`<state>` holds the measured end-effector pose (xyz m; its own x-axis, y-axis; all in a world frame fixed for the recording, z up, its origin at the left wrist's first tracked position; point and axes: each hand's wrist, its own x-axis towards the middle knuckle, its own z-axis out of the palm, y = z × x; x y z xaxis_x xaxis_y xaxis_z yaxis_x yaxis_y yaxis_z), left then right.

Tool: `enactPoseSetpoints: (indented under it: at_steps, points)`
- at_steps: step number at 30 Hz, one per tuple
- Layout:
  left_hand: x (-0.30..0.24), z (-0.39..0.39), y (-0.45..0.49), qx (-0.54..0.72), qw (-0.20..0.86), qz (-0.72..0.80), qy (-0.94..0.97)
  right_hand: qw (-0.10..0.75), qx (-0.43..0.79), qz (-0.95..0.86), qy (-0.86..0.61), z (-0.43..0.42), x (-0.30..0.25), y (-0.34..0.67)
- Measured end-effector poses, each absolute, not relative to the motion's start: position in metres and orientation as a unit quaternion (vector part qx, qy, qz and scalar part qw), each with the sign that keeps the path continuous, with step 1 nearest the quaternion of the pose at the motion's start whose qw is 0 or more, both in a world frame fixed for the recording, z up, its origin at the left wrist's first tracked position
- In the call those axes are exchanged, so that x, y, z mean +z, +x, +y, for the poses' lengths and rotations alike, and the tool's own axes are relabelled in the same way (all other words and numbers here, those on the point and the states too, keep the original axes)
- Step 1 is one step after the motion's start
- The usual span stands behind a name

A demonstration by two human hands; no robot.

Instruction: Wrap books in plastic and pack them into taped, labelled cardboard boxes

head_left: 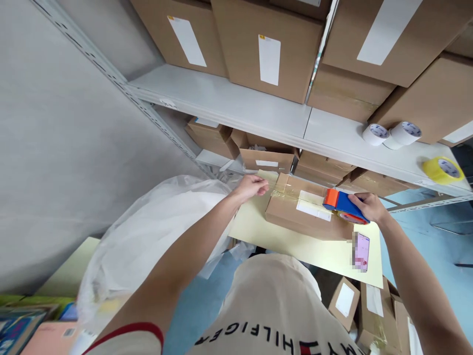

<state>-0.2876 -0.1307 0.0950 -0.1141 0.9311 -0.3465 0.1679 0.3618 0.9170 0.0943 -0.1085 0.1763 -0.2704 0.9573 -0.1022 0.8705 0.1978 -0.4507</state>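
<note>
A long brown cardboard box point(288, 217) lies on the pale yellow tabletop point(254, 222) in front of me. It carries a white label point(314, 204) on top, and clear tape point(284, 193) wrinkles over its left end. My right hand point(371, 207) grips a blue tape dispenser point(349, 204) with an orange front, held over the box's right end. Just beyond the box's left end, my left hand point(251, 187) is closed with its fingers pressed together. Whether anything thin is pinched there cannot be made out.
A phone point(361, 251) lies near the table's right edge. Tape rolls point(375, 134) and a yellow roll point(443, 169) sit on the grey shelf point(236, 106), beside large cartons point(273, 29). A white plastic bag point(148, 222) bulges at left; smaller boxes point(343, 303) stand below right.
</note>
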Motion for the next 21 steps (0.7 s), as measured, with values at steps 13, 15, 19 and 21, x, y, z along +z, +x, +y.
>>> enactPoseSetpoints:
  at_steps: [13, 15, 19, 21]
  points:
    - [0.048, -0.147, -0.284, 0.258, 0.403, 0.733, 0.483, 0.080, 0.200, -0.770, -0.600, -0.118, 0.169, 0.081]
    - [0.042, -0.152, -0.284, 0.226, 0.375, 0.745, 0.503, 0.086, 0.204, -0.769, -0.599, -0.120, 0.169, 0.081]
    - [0.031, -0.159, -0.274, 0.248, 0.372, 0.707, 0.549, 0.085, 0.211, -0.766, -0.601, -0.121, 0.169, 0.080]
    - [0.028, -0.163, -0.267, 0.277, 0.358, 0.662, 0.598, 0.085, 0.213, -0.765, -0.602, -0.121, 0.169, 0.080]
